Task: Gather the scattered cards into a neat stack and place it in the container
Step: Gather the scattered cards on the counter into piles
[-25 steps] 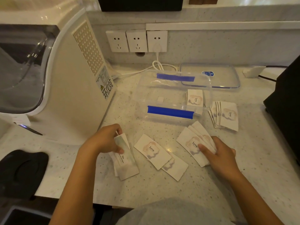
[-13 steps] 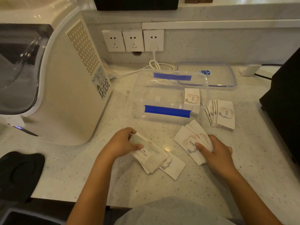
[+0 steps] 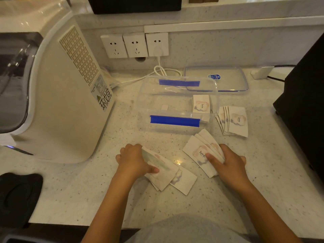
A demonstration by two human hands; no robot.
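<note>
White "love" cards lie in groups on the speckled counter. My left hand (image 3: pixel 135 160) grips a small pile of cards (image 3: pixel 160 170) and rests it on two loose cards (image 3: pixel 184 180) in front of me. My right hand (image 3: pixel 228 163) presses its fingers on a fanned group of cards (image 3: pixel 196 149). Another fanned group (image 3: pixel 235 121) lies right of the clear container (image 3: pixel 145 109), which has blue clips and holds one card (image 3: pixel 201 104).
The container's clear lid (image 3: pixel 228 79) lies behind it. A large cream appliance (image 3: pixel 61 95) stands at left, a black object (image 3: pixel 305 95) at right, wall sockets (image 3: pixel 135 44) with a white cable behind. A black pad (image 3: pixel 17 195) sits at the near left edge.
My left hand carried its pile of cards rightward and set it on the two loose cards in the middle. My right hand stayed on the fanned group.
</note>
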